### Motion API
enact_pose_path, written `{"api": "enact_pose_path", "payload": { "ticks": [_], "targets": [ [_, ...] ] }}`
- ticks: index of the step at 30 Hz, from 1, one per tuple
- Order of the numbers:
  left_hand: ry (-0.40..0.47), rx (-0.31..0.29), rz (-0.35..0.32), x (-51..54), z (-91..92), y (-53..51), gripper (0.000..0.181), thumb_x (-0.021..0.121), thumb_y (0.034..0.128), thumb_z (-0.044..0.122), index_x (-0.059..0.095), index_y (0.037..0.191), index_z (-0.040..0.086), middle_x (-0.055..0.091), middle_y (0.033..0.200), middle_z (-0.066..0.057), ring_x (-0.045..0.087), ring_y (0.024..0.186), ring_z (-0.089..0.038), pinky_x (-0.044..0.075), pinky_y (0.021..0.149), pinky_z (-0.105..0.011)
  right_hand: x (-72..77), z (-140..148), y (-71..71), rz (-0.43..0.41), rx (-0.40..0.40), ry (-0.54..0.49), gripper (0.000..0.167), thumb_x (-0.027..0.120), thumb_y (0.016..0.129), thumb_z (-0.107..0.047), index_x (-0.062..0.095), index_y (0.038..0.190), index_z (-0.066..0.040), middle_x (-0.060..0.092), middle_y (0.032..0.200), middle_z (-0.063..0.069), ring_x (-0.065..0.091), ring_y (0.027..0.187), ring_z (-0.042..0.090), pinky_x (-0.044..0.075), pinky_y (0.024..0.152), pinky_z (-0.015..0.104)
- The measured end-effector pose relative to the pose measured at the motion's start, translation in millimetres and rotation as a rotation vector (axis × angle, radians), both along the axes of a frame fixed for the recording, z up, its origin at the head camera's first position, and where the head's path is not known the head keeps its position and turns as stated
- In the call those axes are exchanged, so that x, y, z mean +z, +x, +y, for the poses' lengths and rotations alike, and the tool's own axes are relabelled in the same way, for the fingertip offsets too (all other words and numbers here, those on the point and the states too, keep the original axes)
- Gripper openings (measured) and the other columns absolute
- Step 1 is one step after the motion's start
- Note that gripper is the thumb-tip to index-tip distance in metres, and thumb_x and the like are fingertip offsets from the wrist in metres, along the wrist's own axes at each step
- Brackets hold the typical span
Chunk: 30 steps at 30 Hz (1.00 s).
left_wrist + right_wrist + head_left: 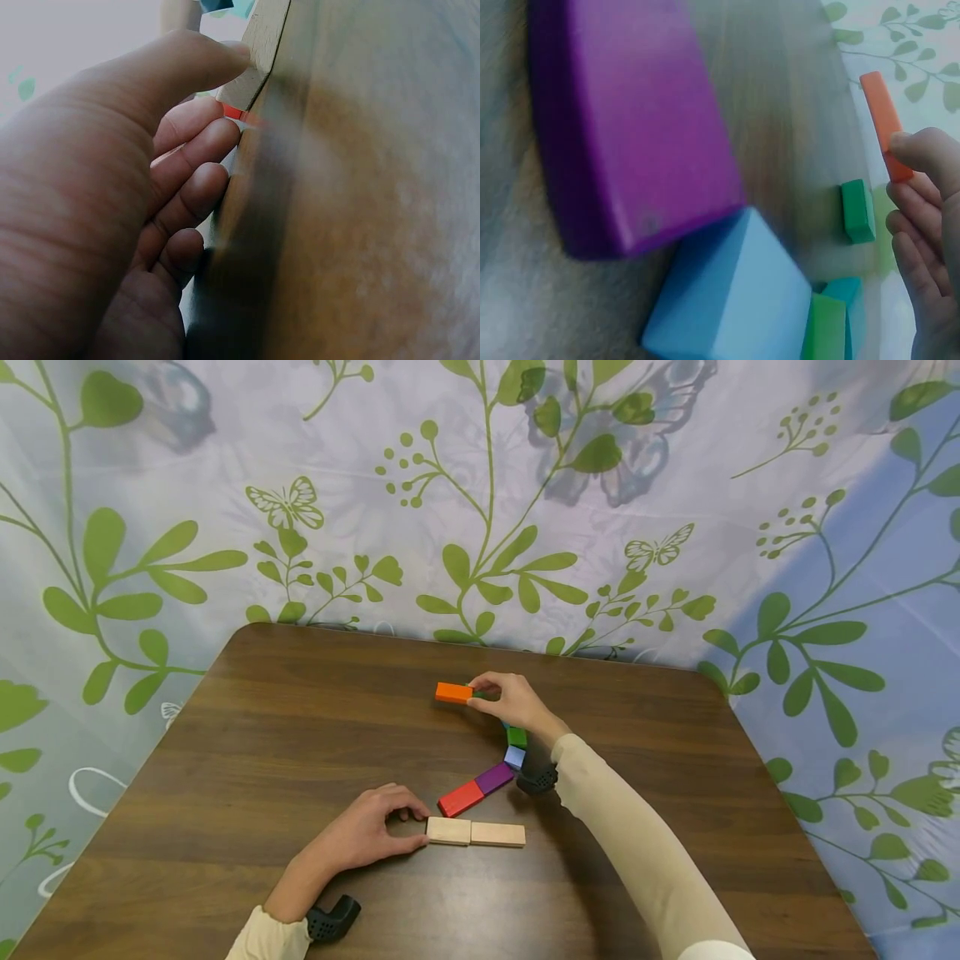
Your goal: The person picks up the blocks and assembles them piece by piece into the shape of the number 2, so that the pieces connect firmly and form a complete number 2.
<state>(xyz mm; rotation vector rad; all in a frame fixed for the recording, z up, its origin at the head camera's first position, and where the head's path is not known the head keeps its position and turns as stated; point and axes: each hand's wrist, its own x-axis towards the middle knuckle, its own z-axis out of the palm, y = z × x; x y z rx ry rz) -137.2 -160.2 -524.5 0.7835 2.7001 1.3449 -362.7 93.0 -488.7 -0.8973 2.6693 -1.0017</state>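
My right hand (517, 702) pinches one end of an orange block (453, 692) between thumb and fingers, held above the far part of the table. In the right wrist view, that orange block (882, 120) is tilted and clear of a green block (858, 211). My left hand (367, 831) grips the left end of a plain wooden block (448, 831) lying on the table, thumb on the near side. A second plain wooden block (498, 834) adjoins its right end. Behind these, a red block (461, 797) and a purple block (495, 778) lie end to end.
The coloured row bends on through a light blue block (514, 757), a green block (517, 737) and a teal block (853, 292), partly hidden by my right hand in the head view. A patterned curtain (337, 568) hangs behind the brown table (300, 718).
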Motion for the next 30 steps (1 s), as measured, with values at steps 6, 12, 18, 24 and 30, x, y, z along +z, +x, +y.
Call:
{"api": "enact_pose_path", "payload": {
  "ticks": [6,12,18,24,30],
  "targets": [
    [0.001,0.001,0.001,-0.4,-0.1,0.4,0.022,0.085,0.0877,0.031,0.075,0.105,0.021,0.068,0.099,0.011,0.058,0.087,-0.005,0.053,0.078,-0.025,-4.5,8,1.3,0.028,0.02,0.042,0.037,0.077,0.094,-0.035,0.072,0.123,-0.014,0.072,0.123,0.005,0.065,0.118,0.024,0.05,0.105,0.042],
    [-0.002,0.002,-0.005,-0.2,0.0,0.5,0.023,0.084,0.088,0.033,0.075,0.105,0.021,0.068,0.099,0.011,0.058,0.088,-0.005,0.053,0.079,-0.025,-9.7,16,1.2,0.031,0.011,0.064,0.037,0.078,0.093,-0.036,0.072,0.124,-0.016,0.071,0.123,0.004,0.063,0.12,0.024,0.049,0.106,0.044],
    [-0.003,0.004,0.001,-0.3,-0.2,0.4,0.022,0.084,0.0881,0.032,0.074,0.105,0.022,0.068,0.1,0.011,0.058,0.088,-0.004,0.053,0.079,-0.025,-14.9,22,-0.6,0.021,-0.004,0.063,0.036,0.078,0.093,-0.035,0.072,0.124,-0.016,0.071,0.125,0.004,0.063,0.12,0.025,0.049,0.106,0.045],
    [0.0,0.005,0.007,-0.3,0.0,0.4,0.022,0.085,0.0878,0.031,0.075,0.105,0.021,0.068,0.099,0.01,0.057,0.087,-0.004,0.053,0.078,-0.025,-18.8,26,-1.7,0.006,-0.027,0.064,0.034,0.076,0.095,-0.033,0.072,0.123,-0.015,0.071,0.123,0.005,0.064,0.117,0.025,0.05,0.105,0.044],
    [0.005,0.002,0.003,-0.7,-0.1,0.5,0.022,0.084,0.0881,0.032,0.075,0.105,0.022,0.068,0.099,0.011,0.058,0.087,-0.004,0.053,0.078,-0.025,-19.5,27,-1.0,0.031,-0.022,0.098,0.034,0.075,0.096,-0.03,0.072,0.124,-0.013,0.071,0.121,0.006,0.064,0.115,0.024,0.051,0.104,0.042]
  ]
}}
